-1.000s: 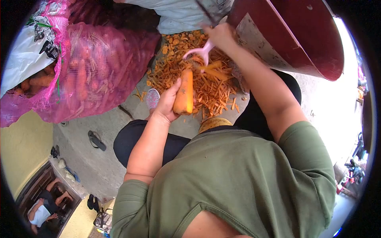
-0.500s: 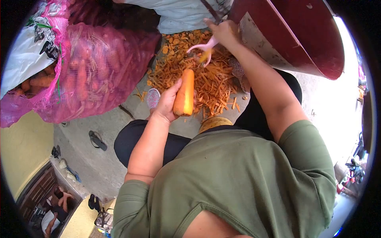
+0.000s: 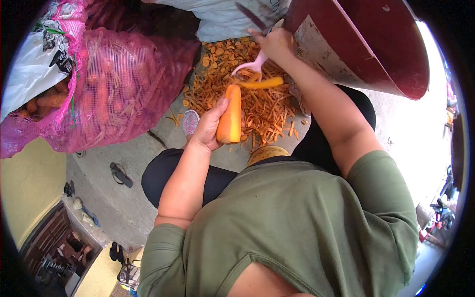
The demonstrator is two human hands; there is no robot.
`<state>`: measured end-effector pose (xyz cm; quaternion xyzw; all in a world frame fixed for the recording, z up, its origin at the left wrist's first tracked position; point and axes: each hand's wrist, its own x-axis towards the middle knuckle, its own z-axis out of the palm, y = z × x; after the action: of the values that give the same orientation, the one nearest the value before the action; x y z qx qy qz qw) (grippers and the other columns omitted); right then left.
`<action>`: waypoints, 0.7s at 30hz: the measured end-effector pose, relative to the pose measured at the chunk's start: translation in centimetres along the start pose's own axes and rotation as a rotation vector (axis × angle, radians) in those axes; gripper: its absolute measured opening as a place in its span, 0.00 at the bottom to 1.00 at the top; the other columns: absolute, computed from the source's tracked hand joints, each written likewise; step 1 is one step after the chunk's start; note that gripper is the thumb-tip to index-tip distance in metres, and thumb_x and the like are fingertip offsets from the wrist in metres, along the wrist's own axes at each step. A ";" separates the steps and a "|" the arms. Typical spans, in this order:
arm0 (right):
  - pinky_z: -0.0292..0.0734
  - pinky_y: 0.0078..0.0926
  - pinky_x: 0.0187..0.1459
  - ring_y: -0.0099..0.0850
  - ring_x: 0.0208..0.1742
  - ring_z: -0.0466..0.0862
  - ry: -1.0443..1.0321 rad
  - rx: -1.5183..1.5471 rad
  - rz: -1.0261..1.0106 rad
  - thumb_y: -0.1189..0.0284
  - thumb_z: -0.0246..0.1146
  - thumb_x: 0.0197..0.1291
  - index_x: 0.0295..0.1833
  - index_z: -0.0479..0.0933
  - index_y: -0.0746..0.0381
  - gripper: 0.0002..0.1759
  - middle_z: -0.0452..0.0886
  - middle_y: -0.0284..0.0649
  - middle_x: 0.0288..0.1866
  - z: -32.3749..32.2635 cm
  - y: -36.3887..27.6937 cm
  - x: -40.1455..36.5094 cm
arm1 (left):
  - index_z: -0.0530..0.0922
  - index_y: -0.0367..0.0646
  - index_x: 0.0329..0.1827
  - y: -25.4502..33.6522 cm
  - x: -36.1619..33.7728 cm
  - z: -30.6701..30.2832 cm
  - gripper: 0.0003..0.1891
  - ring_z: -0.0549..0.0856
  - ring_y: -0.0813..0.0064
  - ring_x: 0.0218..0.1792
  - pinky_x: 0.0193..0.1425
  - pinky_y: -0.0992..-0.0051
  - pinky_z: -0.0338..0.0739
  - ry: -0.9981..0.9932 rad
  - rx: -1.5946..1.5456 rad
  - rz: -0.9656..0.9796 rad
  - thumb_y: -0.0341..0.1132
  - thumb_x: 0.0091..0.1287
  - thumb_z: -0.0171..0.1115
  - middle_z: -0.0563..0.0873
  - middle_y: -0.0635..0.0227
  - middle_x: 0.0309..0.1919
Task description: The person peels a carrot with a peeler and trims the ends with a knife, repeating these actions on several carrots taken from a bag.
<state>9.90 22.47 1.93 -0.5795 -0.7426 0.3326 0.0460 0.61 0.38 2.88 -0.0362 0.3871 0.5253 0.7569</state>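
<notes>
Fingers of my left hand (image 3: 210, 123) are wrapped round a large peeled carrot (image 3: 230, 116), its thick end towards me. My right hand (image 3: 276, 45) is closed on a pink peeler (image 3: 253, 65), whose forked head is just beyond the carrot's far tip. A knife (image 3: 251, 16) also sticks out of the same hand, blade pointing up and left. One orange strip of peel (image 3: 262, 83) hangs beside the carrot's tip, blurred. Below both hands a heap of peelings (image 3: 267, 109) and round carrot slices (image 3: 217, 49) covers the ground.
Pink mesh sacks (image 3: 123, 89) full of carrots stand at the left. A large dark red tub (image 3: 356, 49) is at the upper right, a white sack (image 3: 217, 22) at the top. A sandal (image 3: 121, 175) lies on the concrete floor (image 3: 104, 208). People are at the lower left.
The peeler has moved slightly up and left, and a strip of peel now extends to the right of the carrot's tip. The knife blade shows more fully. My left hand has hardly moved.
</notes>
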 end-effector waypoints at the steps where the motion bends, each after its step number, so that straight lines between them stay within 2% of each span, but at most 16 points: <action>1: 0.73 0.33 0.30 0.38 0.24 0.79 0.003 0.033 0.051 0.37 0.54 0.40 0.19 0.74 0.69 0.39 0.76 0.48 0.17 -0.4 0.0 0.3 | 0.69 0.42 0.46 0.1 -0.1 0.1 0.20 0.80 0.71 0.31 0.28 0.70 0.79 -0.021 0.005 -0.003 0.49 0.62 0.46 0.78 0.61 0.33; 2: 0.73 0.32 0.30 0.37 0.24 0.79 0.076 0.066 -0.079 0.37 0.54 0.39 0.20 0.74 0.69 0.39 0.75 0.47 0.17 0.4 0.4 0.5 | 0.68 0.42 0.46 0.2 0.0 -0.1 0.20 0.80 0.71 0.31 0.28 0.69 0.79 -0.017 -0.034 -0.015 0.49 0.62 0.46 0.77 0.61 0.34; 4: 0.72 0.32 0.29 0.37 0.23 0.79 -0.003 -0.039 -0.148 0.37 0.54 0.40 0.21 0.75 0.68 0.38 0.75 0.45 0.15 0.9 -1.4 -1.9 | 0.68 0.42 0.46 0.6 0.4 -0.8 0.20 0.80 0.71 0.32 0.28 0.68 0.78 -0.006 -0.116 -0.036 0.49 0.62 0.46 0.77 0.62 0.35; 5: 0.72 0.32 0.29 0.38 0.23 0.78 0.001 0.042 -0.236 0.39 0.55 0.41 0.22 0.76 0.65 0.34 0.74 0.45 0.14 2.3 -1.6 -3.1 | 0.68 0.42 0.46 0.5 0.5 -0.5 0.20 0.80 0.71 0.31 0.28 0.67 0.78 0.057 -0.139 -0.012 0.49 0.62 0.46 0.77 0.62 0.35; 6: 0.72 0.32 0.29 0.39 0.23 0.78 -0.152 0.004 -0.245 0.41 0.56 0.42 0.23 0.76 0.62 0.31 0.73 0.46 0.15 1.0 -3.2 -5.6 | 0.68 0.42 0.46 0.4 0.7 0.3 0.20 0.80 0.70 0.30 0.28 0.67 0.78 0.119 -0.161 0.009 0.50 0.61 0.46 0.77 0.61 0.35; 7: 0.74 0.35 0.35 0.40 0.31 0.80 -0.300 0.071 -0.247 0.37 0.55 0.38 0.24 0.76 0.64 0.35 0.77 0.47 0.23 0.7 -4.0 -7.0 | 0.68 0.42 0.46 0.3 0.8 0.8 0.21 0.80 0.70 0.29 0.27 0.66 0.78 0.180 -0.183 0.029 0.50 0.61 0.46 0.77 0.61 0.35; 9: 0.73 0.34 0.34 0.39 0.29 0.80 -0.252 0.026 -0.334 0.37 0.56 0.38 0.24 0.76 0.64 0.36 0.77 0.47 0.21 1.0 -4.0 -7.9 | 0.68 0.42 0.47 0.1 0.6 0.6 0.21 0.80 0.68 0.30 0.28 0.65 0.78 0.163 -0.104 -0.012 0.50 0.62 0.44 0.77 0.61 0.35; 11: 0.72 0.33 0.31 0.39 0.26 0.79 -0.144 -0.027 -0.213 0.37 0.55 0.39 0.23 0.75 0.65 0.36 0.76 0.46 0.19 1.9 -2.8 -5.3 | 0.67 0.42 0.48 0.4 0.2 0.2 0.22 0.80 0.67 0.31 0.30 0.66 0.78 0.119 0.035 -0.109 0.51 0.64 0.39 0.77 0.62 0.35; 12: 0.72 0.33 0.30 0.39 0.25 0.79 -0.090 -0.052 -0.151 0.38 0.55 0.40 0.22 0.75 0.66 0.36 0.76 0.46 0.18 2.0 -2.0 -3.5 | 0.68 0.41 0.46 -0.2 0.0 -0.1 0.21 0.80 0.67 0.30 0.29 0.67 0.78 -0.025 0.066 -0.055 0.50 0.64 0.40 0.77 0.61 0.33; 13: 0.72 0.32 0.31 0.38 0.26 0.79 -0.076 -0.046 -0.096 0.36 0.54 0.39 0.22 0.75 0.67 0.39 0.77 0.46 0.20 0.8 -1.3 -1.9 | 0.68 0.40 0.46 -0.2 0.1 -0.2 0.21 0.80 0.67 0.30 0.29 0.67 0.78 -0.048 0.013 -0.081 0.50 0.64 0.40 0.77 0.61 0.32; 14: 0.72 0.32 0.30 0.37 0.25 0.79 0.149 -0.171 -0.147 0.36 0.53 0.39 0.23 0.75 0.68 0.39 0.76 0.47 0.19 1.5 0.3 0.7 | 0.68 0.40 0.45 -0.2 0.2 -0.3 0.21 0.79 0.67 0.30 0.29 0.67 0.78 -0.071 -0.041 -0.108 0.50 0.64 0.40 0.77 0.61 0.31; 15: 0.73 0.31 0.30 0.38 0.24 0.79 0.030 -0.075 0.022 0.36 0.52 0.40 0.23 0.75 0.69 0.40 0.76 0.47 0.18 0.3 0.9 1.6 | 0.68 0.40 0.45 -0.3 0.2 -0.4 0.21 0.79 0.67 0.29 0.29 0.67 0.78 -0.093 -0.095 -0.135 0.50 0.63 0.41 0.77 0.61 0.30; 17: 0.72 0.32 0.29 0.38 0.23 0.79 0.041 -0.030 0.009 0.37 0.52 0.41 0.20 0.74 0.71 0.40 0.75 0.46 0.16 -0.9 0.3 0.6 | 0.66 0.41 0.47 0.1 0.1 -0.2 0.21 0.79 0.66 0.28 0.28 0.66 0.77 -0.059 -0.146 -0.125 0.50 0.63 0.41 0.76 0.60 0.31; 19: 0.72 0.33 0.29 0.39 0.22 0.78 0.017 -0.075 -0.179 0.36 0.53 0.40 0.19 0.74 0.70 0.40 0.74 0.47 0.15 0.3 -1.2 -1.3 | 0.64 0.44 0.49 0.2 0.6 -1.0 0.20 0.78 0.64 0.28 0.27 0.65 0.76 -0.002 -0.189 -0.105 0.50 0.63 0.41 0.76 0.58 0.33; 20: 0.72 0.33 0.29 0.40 0.22 0.78 -0.042 -0.021 -0.185 0.37 0.53 0.40 0.19 0.74 0.70 0.39 0.74 0.48 0.15 0.9 -2.0 -3.1 | 0.67 0.40 0.44 0.1 0.8 -1.5 0.21 0.79 0.64 0.28 0.30 0.65 0.77 -0.019 -0.199 -0.095 0.50 0.63 0.41 0.77 0.60 0.30; 21: 0.72 0.34 0.29 0.40 0.23 0.78 -0.100 0.036 -0.188 0.37 0.54 0.39 0.20 0.74 0.69 0.39 0.74 0.48 0.15 1.0 -3.1 -5.3 | 0.68 0.40 0.44 0.1 0.8 -1.2 0.20 0.80 0.64 0.28 0.30 0.65 0.77 -0.022 -0.207 -0.084 0.50 0.63 0.41 0.77 0.60 0.30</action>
<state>8.54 16.98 4.53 -0.4889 -0.7891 0.3685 0.0502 0.00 0.45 1.56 -0.1246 0.3205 0.5307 0.7747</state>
